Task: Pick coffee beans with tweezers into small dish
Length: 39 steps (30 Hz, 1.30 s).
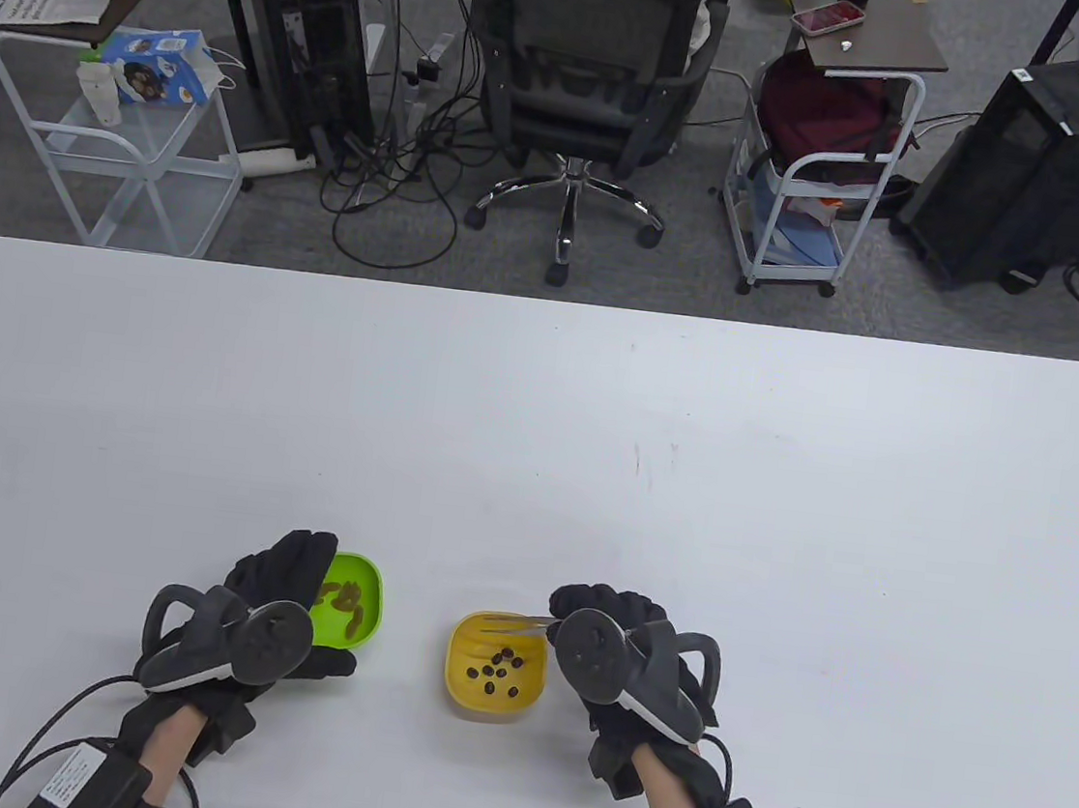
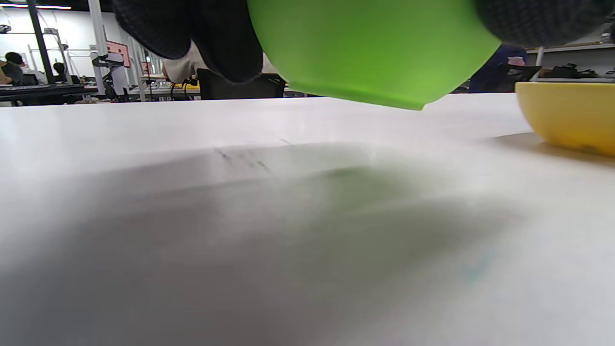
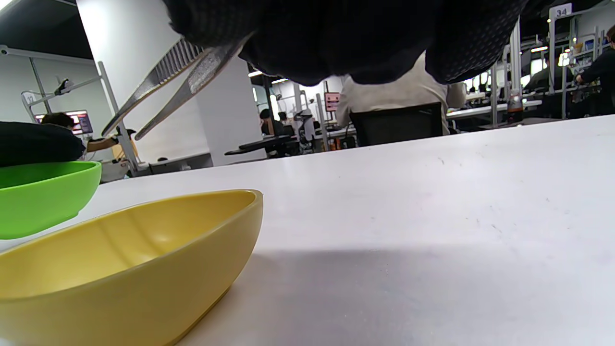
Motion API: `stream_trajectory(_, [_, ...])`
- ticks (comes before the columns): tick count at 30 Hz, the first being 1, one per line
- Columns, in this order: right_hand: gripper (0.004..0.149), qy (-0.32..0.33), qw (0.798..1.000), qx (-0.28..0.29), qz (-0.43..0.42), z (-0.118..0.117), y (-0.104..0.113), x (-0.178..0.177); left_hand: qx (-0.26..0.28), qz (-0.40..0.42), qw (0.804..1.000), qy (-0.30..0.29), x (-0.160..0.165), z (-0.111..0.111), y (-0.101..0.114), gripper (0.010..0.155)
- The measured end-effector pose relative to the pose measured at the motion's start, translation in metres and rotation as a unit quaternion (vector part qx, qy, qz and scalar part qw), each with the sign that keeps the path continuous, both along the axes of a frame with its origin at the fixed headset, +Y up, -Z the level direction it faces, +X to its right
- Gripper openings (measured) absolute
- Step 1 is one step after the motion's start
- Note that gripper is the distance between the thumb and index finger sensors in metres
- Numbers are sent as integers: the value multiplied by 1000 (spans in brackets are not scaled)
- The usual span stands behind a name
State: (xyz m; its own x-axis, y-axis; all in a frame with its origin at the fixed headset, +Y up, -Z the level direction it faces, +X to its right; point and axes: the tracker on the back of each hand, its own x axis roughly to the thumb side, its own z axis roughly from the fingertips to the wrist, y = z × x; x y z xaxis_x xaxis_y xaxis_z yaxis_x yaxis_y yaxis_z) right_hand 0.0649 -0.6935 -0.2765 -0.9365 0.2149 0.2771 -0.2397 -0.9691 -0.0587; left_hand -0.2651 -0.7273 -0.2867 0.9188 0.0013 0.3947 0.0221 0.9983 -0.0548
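1. Two dishes sit at lower centre: right hand [image 1: 632, 663] pinches tweezers [image 1: 515, 622], tips apart, over the yellow dish [image 1: 462, 653] of coffee beans [image 1: 497, 672].
2. Lower the tips around one bean, squeeze gently.
3. Left hand [image 1: 267, 621] grips the green dish [image 1: 371, 599], lifted off the table; hold it level.

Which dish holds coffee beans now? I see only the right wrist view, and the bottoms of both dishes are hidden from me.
Observer: Both. The table view shows dark beans in the yellow dish and more in the green dish.
Operator: Is the green dish resting on the table?
Observer: No. In the left wrist view the left hand holds it raised off the table.
Operator: Where do the tweezers point?
Observer: From above, the tweezers in the right hand reach over the yellow dish's far rim.
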Motion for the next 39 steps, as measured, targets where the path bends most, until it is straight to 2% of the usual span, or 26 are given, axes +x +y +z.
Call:
stream_trajectory(12, [43,0,1000,-3,-3,0,-1,0,-38,-1,999,27,-14,-11,-18,116])
stream_trajectory(24, [43,-3,1000,3,-14,-1,-2,2,-84,-10,996,36,-13,-12,-22,119])
stream_trajectory(30, [43,-4,1000,-4,-20,-1,-2,3,-51,-39,997,32,-18,2,-3,118])
stream_trajectory(33, [43,-3,1000,-4,-22,-1,-3,3,-36,-67,996,36,-23,10,5,112])
stream_trajectory(39, [43,0,1000,-2,-19,-1,-3,2,-35,-100,994,41,-41,26,3,101])
